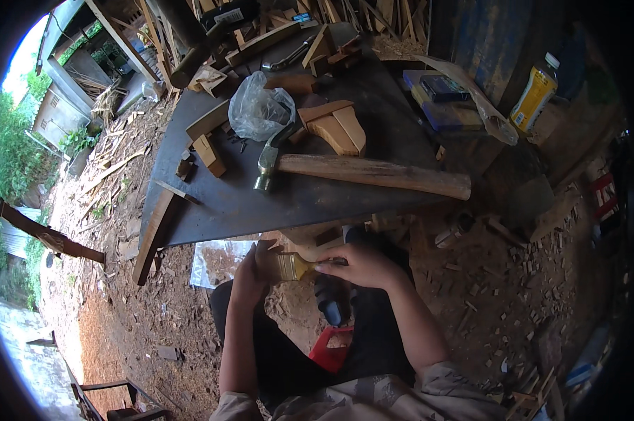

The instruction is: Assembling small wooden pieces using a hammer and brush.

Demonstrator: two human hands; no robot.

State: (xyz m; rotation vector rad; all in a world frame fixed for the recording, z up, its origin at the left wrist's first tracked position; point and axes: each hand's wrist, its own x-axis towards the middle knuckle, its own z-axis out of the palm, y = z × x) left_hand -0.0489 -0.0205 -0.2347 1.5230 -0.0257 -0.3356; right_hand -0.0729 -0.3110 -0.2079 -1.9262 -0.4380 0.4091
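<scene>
My right hand [362, 265] grips a paintbrush [289, 266] by its handle, above my lap in front of the table. The brush lies nearly level, its bristles toward my left hand. My left hand [247, 278] closes at the bristle end, beside a small brown piece [265, 248]. Whether its fingers hold that piece or the bristles is hidden. Across the table's near side, beyond both hands, lies a claw hammer [373, 172] with a wooden handle. Behind it rest a shaped wooden piece [337, 130] and a crumpled clear plastic bag [261, 109].
The dark table [226, 203] has wood offcuts [209, 156] along its left side. A yellow bottle [535, 95] and boxes [442, 98] stand at the right. Below the table are a clear plastic sheet [221, 263], a red object [331, 349] between my legs and scattered wood chips.
</scene>
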